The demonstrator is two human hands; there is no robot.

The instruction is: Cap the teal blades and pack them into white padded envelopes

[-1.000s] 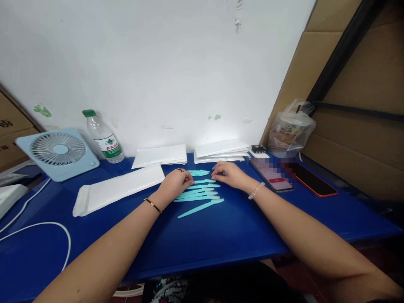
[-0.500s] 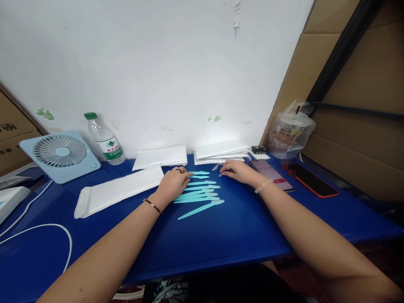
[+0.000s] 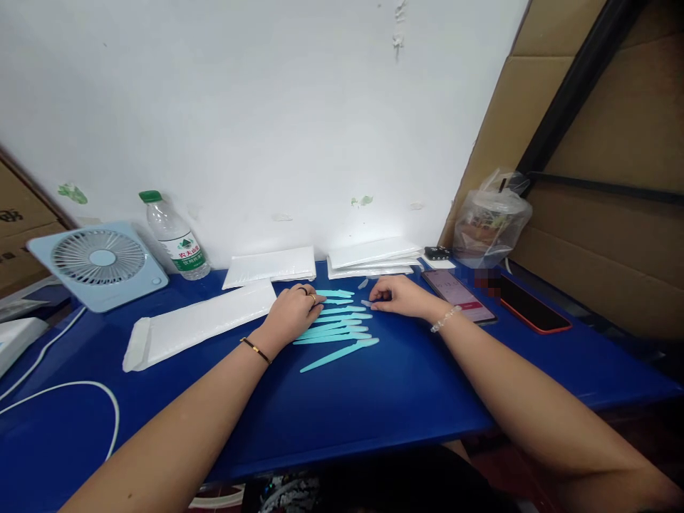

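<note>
Several turquoise eyebrow razors (image 3: 342, 352) lie in a loose column on the blue table, their blade ends to the right. My left hand (image 3: 293, 311) is closed at the top of the column, fingers on the handle end of a razor (image 3: 336, 293); the fingers partly cover the handles there. Just right of the razors, my right hand (image 3: 400, 295) pinches a small clear blade cap (image 3: 366, 303) between thumb and fingertips. Another clear cap (image 3: 363, 283) rests on the table a little beyond it.
White envelopes (image 3: 270, 265) and a second white stack (image 3: 374, 253) lie along the wall. One long white envelope (image 3: 203, 324) is at left, near a water bottle (image 3: 184, 246) and a blue fan (image 3: 104, 263). Two phones (image 3: 460, 296) (image 3: 529, 303) and a bagged cup (image 3: 491, 221) are right.
My right hand has shifted slightly left and down, its fingertips now closed on the clear cap, which points toward the razors. My left hand has barely moved.
</note>
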